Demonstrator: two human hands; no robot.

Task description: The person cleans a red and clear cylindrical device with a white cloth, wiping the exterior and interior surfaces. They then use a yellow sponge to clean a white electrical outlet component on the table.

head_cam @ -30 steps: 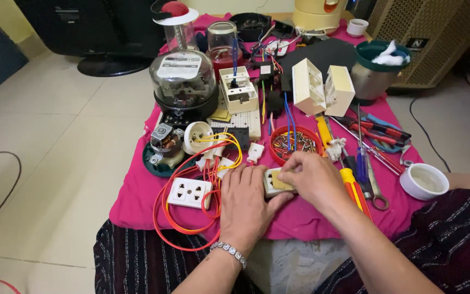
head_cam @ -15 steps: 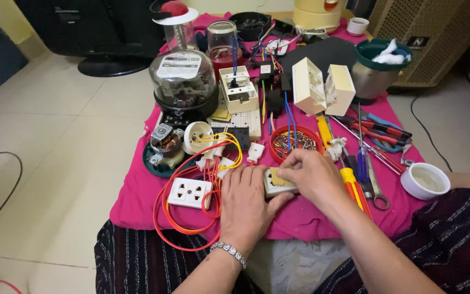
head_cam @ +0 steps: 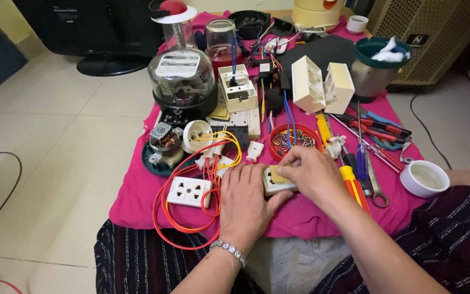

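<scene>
The left hand (head_cam: 246, 204) is lying flat, pinning the small cream socket block (head_cam: 274, 183) on the pink cloth (head_cam: 137, 190), while the right hand (head_cam: 311, 171) is pinching at its top face; steady downward pressure should be stopping slips. A white twin-outlet socket (head_cam: 189, 191) with red wires (head_cam: 164, 218) is lying just left

The right hand (head_cam: 314, 173) hides most of the small socket block (head_cam: 276, 183); fingertips unseen.
</scene>
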